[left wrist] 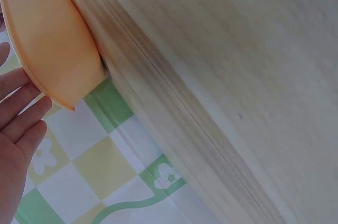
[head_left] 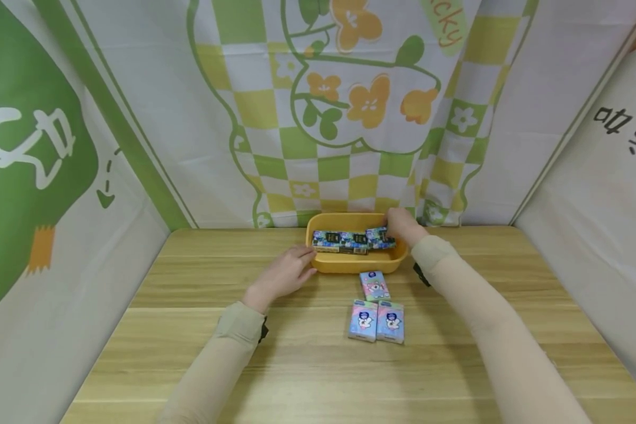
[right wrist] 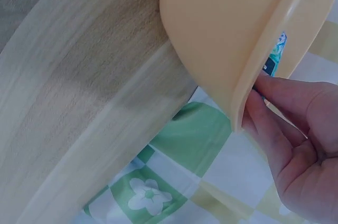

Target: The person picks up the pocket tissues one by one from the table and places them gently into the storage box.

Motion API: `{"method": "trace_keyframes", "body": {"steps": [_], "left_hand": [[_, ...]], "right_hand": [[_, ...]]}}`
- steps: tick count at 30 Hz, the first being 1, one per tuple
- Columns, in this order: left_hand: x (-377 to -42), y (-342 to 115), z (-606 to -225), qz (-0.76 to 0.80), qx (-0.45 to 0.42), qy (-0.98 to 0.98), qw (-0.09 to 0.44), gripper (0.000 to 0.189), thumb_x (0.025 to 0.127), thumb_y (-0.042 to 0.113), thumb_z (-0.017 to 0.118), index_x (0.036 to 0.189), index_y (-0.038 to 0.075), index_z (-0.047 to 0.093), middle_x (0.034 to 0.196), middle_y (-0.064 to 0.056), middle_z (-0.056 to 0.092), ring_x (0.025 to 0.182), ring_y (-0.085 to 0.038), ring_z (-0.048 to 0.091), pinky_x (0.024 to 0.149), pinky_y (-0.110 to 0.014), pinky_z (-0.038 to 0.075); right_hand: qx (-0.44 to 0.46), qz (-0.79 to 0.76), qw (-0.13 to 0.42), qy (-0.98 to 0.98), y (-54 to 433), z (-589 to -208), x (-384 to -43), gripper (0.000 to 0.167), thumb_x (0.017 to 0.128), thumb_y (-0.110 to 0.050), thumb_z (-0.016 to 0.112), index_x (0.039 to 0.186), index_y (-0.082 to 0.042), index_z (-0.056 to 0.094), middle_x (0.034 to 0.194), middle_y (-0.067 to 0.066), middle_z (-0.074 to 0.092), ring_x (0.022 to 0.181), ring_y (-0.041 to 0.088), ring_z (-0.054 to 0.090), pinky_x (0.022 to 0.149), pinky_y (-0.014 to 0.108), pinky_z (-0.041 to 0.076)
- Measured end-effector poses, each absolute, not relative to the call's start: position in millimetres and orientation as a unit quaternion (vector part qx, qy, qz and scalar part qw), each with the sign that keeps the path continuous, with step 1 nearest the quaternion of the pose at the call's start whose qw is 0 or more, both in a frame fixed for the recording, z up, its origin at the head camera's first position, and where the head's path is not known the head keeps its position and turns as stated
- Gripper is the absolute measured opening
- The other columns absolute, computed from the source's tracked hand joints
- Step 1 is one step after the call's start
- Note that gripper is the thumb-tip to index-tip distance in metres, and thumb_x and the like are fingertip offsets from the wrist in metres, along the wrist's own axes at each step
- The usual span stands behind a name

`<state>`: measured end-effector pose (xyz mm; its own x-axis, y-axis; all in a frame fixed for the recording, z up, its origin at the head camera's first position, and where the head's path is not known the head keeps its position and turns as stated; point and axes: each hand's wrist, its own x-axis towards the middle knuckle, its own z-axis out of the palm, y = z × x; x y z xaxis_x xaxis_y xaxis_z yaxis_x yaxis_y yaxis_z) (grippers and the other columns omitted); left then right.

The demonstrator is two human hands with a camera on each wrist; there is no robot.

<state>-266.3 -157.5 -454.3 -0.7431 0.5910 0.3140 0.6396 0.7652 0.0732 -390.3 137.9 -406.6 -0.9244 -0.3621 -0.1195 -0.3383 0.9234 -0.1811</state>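
A yellow plastic basket (head_left: 360, 266) stands at the back of the table, holding a row of small dark-blue patterned boxes. The left hand (head_left: 285, 272) touches its left end; in the left wrist view the fingers (left wrist: 33, 110) lie fairly straight against the rim. Over the basket's right end reaches the right hand (head_left: 404, 225), pinching the rightmost dark-blue box (head_left: 377, 238), which sits tilted. The right wrist view shows thumb and fingers together inside the rim, with a sliver of the box (right wrist: 275, 55) visible. Two more boxes (head_left: 325, 240) lie at the basket's left and middle.
In front of the basket, one pink-and-blue small box (head_left: 374, 286) lies on the wooden table (head_left: 191, 330). Two similar boxes (head_left: 390, 322) lie side by side nearer the front. A checkered printed curtain (head_left: 339, 147) hangs right behind the basket, with printed cloth walls on both sides.
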Motion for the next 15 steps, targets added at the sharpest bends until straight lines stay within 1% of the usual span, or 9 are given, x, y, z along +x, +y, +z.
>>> {"method": "trace_keyframes", "body": {"steps": [6,11,15], "left_hand": [[-265.8,-157.3,-453.6,-0.089,-0.33,-0.93,0.136,0.043,0.093,0.022,0.061,0.127,-0.004,0.058,0.129,-0.019,0.058,0.121,-0.032,0.054,0.106,-0.041,0.044],[-265.5,-157.4,-453.4,-0.087,-0.327,-0.932,0.132,0.043,0.093,0.022,0.061,0.128,-0.003,0.057,0.129,-0.018,0.058,0.121,-0.032,0.054,0.106,-0.041,0.044],[-265.7,-157.9,-453.7,-0.083,-0.326,-0.933,0.129,0.043,0.093,0.023,0.061,0.129,-0.002,0.057,0.13,-0.018,0.058,0.122,-0.031,0.054,0.106,-0.04,0.044]], "right_hand": [[-0.193,-0.039,0.071,0.978,137.2,-405.5,-393.9,0.028,0.081,-0.006,0.073,0.108,-0.001,0.071,0.11,0.016,0.069,0.102,0.032,0.064,0.089,0.042,0.055],[-0.185,-0.042,0.077,0.979,135.5,-403.3,-395.0,0.027,0.081,-0.004,0.072,0.108,-0.003,0.072,0.11,0.015,0.069,0.1,0.031,0.064,0.088,0.042,0.056],[-0.187,-0.035,0.069,0.979,134.5,-403.8,-395.9,0.026,0.08,-0.003,0.073,0.106,-0.003,0.072,0.109,0.015,0.07,0.1,0.031,0.065,0.087,0.042,0.056]]}}
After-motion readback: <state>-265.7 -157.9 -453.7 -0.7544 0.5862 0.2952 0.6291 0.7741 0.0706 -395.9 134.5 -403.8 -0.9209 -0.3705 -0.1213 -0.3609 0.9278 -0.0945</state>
